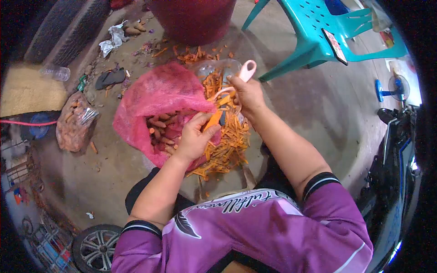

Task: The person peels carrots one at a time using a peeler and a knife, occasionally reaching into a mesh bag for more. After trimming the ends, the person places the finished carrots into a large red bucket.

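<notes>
My left hand (196, 135) pinches a bright orange piece of root (213, 120) over the mouth of a pink mesh sack (154, 91). Reddish-brown roots (159, 127) show inside the sack. Close by on the right, my right hand (247, 94) is closed round a pale pink peeler (247, 71), its looped handle end pointing up and away. The peeler's working edge is too small to make out. Below both hands lies a heap of orange strips (230, 143), partly covered by my left hand and the sack.
A dark red tub (193, 20) stands ahead, and a teal plastic chair (314, 36) ahead to the right with a phone (334, 47) on it. At left lie a clear bag of roots (76, 122), a sandal (110, 78) and a plastic bottle (55, 72). A motorcycle (400, 150) is at right.
</notes>
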Tool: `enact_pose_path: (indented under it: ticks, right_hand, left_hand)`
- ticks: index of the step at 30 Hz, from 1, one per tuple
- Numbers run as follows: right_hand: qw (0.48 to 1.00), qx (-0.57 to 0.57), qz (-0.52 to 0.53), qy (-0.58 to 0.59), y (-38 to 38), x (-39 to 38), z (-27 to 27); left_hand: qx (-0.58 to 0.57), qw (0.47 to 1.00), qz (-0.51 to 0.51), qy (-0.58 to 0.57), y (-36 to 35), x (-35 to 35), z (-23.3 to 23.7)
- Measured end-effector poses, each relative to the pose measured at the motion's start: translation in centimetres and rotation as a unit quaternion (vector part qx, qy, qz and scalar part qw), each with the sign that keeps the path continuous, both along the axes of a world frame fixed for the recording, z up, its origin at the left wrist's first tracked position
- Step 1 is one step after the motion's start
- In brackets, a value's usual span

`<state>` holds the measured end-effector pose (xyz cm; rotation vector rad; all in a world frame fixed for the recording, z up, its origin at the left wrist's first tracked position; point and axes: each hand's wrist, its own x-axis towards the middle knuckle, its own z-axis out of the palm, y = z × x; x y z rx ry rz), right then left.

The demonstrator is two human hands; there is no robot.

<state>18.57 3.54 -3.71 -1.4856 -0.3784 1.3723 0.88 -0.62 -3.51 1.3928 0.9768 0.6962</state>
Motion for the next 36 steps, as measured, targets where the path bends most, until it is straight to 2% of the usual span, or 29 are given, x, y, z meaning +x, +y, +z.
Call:
enact_pose_path:
  ticks: [1,2,5,6,7,9,12,15,16,17,19,20,23,24,27,28,31,35,36]
  right_hand:
    - [1.0,-0.006,-0.022,-0.021,0.3,0.3,0.1]
    - [0.998,0.0,-0.062,0.019,0.3,0.6,0.3]
    - [0.999,0.017,-0.022,0.023,0.0,-0.4,2.0]
    - [0.998,-0.002,0.04,0.048,-0.5,-0.8,2.7]
    - [0.996,-0.008,0.086,0.024,-0.8,-1.2,3.4]
    - [0.997,-0.013,0.075,0.03,-0.7,-0.7,1.5]
    - [0.999,0.024,0.001,-0.039,0.1,0.1,0.6]
    - [1.0,-0.005,0.029,0.005,-0.4,-1.0,2.2]
    - [0.996,-0.016,0.082,0.01,-0.7,-1.0,1.7]
    - [0.997,-0.021,0.079,0.015,-0.8,-0.9,1.3]
    - [0.997,-0.031,0.073,0.024,-0.7,-0.9,1.1]
    - [0.998,-0.031,0.045,-0.034,-0.4,-0.8,1.9]
    - [1.0,-0.008,-0.021,-0.006,0.3,0.3,0.2]
    - [1.0,0.021,-0.002,-0.002,0.0,0.3,-0.3]
    - [0.988,0.014,0.066,0.141,-0.9,-1.2,0.6]
    - [0.991,-0.037,0.038,0.124,-0.7,-1.3,1.4]
    - [0.997,-0.004,0.027,0.074,0.2,0.4,0.1]
    - [0.984,-0.001,0.026,0.174,-0.6,-1.0,1.7]
    - [0.989,-0.016,0.072,0.129,-0.8,-1.1,1.9]
  left_hand:
    - [0.027,0.999,-0.014,0.019,0.0,0.0,0.5]
    - [0.054,0.997,-0.027,0.038,0.1,0.0,0.7]
    - [0.092,0.992,-0.016,0.082,0.3,0.0,0.6]
    - [0.096,0.992,-0.02,0.082,0.3,0.0,0.7]
    - [0.099,0.991,-0.025,0.083,0.3,0.0,1.0]
    - [0.108,0.99,-0.024,0.087,0.1,0.1,1.0]
    - [0.13,0.986,-0.009,0.104,0.0,0.0,0.3]
    - [0.158,0.978,-0.007,0.136,0.0,-0.1,0.5]
    - [0.169,0.974,-0.008,0.149,0.2,-0.1,0.6]
    - [0.181,0.97,-0.009,0.162,0.3,-0.2,0.6]
    - [0.182,0.973,0.023,0.139,0.1,-0.1,0.2]
    - [0.184,0.974,0.04,0.128,0.1,0.0,0.1]
    - [0.172,0.978,0.037,0.113,0.1,0.1,0.9]
    - [0.163,0.981,0.039,0.093,0.1,0.1,0.6]
    - [0.141,0.988,0.032,0.047,0.3,-0.1,-0.2]
    - [0.137,0.989,0.021,0.043,0.3,-0.1,-0.1]
    - [0.103,0.994,-0.003,0.028,0.2,0.1,1.1]
    - [0.077,0.997,0.003,0.003,0.4,0.0,0.2]
    - [0.084,0.996,-0.004,0.001,0.4,-0.1,0.0]
